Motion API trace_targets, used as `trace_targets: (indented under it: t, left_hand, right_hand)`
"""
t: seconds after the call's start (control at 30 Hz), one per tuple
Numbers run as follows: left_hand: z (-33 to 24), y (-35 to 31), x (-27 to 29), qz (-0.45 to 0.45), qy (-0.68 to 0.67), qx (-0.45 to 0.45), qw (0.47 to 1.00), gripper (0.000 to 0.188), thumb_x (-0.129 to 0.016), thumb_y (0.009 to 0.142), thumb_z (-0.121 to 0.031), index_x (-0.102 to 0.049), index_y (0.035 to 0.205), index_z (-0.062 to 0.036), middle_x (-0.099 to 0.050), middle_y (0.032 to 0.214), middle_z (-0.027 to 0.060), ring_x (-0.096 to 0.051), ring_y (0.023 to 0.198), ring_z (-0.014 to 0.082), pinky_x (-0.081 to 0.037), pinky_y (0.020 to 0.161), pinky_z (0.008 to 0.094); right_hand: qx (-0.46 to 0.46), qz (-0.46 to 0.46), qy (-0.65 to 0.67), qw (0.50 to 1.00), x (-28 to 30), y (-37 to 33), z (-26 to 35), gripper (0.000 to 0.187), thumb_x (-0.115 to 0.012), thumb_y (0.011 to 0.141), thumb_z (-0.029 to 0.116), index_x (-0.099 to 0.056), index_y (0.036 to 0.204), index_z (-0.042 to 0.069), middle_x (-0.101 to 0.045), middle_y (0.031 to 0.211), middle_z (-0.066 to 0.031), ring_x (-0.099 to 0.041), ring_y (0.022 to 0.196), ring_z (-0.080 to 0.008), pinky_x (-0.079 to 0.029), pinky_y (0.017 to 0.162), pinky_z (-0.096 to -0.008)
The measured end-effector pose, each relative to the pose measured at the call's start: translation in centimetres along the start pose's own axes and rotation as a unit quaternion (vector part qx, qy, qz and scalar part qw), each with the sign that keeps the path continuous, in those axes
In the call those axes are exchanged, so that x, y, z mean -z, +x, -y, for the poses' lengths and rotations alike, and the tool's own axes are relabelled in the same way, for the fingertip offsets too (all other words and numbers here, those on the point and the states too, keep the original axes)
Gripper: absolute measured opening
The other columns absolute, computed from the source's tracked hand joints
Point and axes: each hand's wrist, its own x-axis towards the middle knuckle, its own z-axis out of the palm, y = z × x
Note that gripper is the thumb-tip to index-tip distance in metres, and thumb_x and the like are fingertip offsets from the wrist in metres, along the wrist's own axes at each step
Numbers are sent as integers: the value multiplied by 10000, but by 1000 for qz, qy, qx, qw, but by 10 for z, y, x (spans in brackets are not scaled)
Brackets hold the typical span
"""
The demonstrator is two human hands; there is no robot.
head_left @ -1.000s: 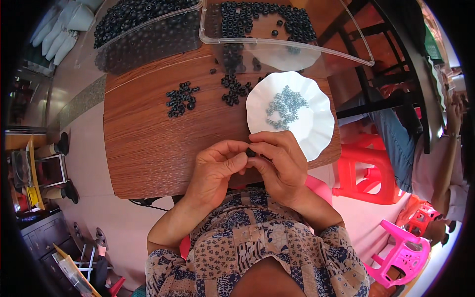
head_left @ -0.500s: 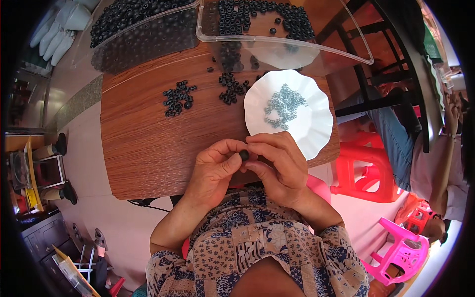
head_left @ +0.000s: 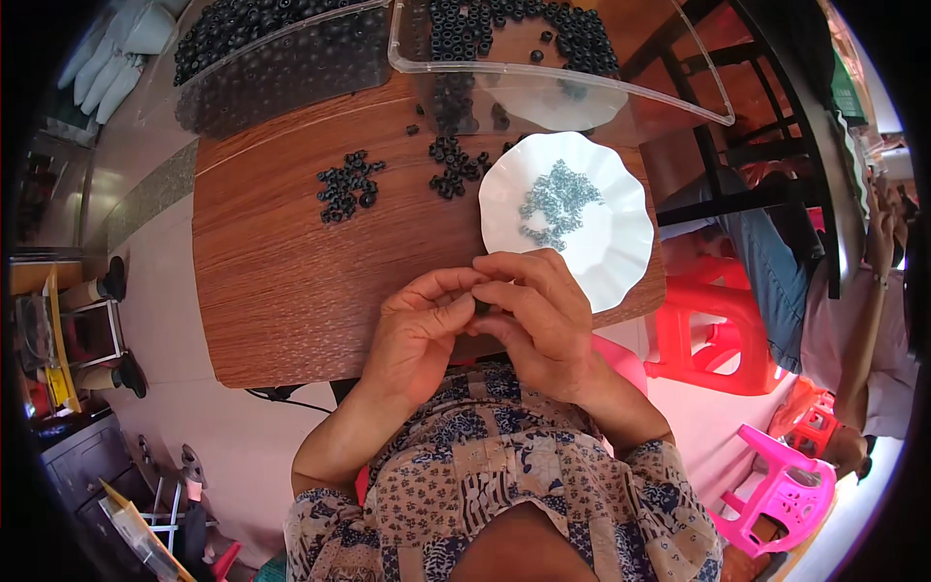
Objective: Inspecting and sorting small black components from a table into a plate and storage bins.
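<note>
At the table's near edge, a small black round part sits between my fingertips, mostly covered by them. My left hand pinches it with thumb and index finger. My right hand is closed over its other side, thumb below and fingers above; whether it also holds a second tiny piece is hidden. Just beyond the right hand stands a white plate with a wavy rim, with a heap of small clear pieces on it. Two loose piles of black parts, a left pile and a middle pile, lie farther off.
A clear plastic bin full of black parts stands at the far left. Another clear bin at the far right holds more. Red stools and a pink stool are on the right, near a seated person in jeans.
My right fingers have closed farther over the black part, so less of it shows. The left hand keeps its pinch. The view has shifted slightly.
</note>
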Motion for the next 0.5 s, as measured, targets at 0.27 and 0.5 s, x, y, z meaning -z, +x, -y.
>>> trace_targets:
  t: [0.27,0.5]
  left_hand:
    - [-5,3,15,61,66,33,995,199,-619,880,-43,-619,1065,32,-640,981,90,-596,927,158,-481,811,293]
    - [2,1,9,44,21,34,998,195,-605,891,-52,-608,1072,18,-620,1023,83,-585,919,154,-469,815,310]
  right_hand:
    - [26,29,-19,999,5,-1,-6,298,-720,662,-24,-652,952,-9,-627,1068,-154,-582,856,-274,-476,715,-342]
    - [-3,27,21,999,8,1,-2,283,-699,687,-26,-659,967,-9,-621,1080,-149,-578,858,-278,-474,717,-343]
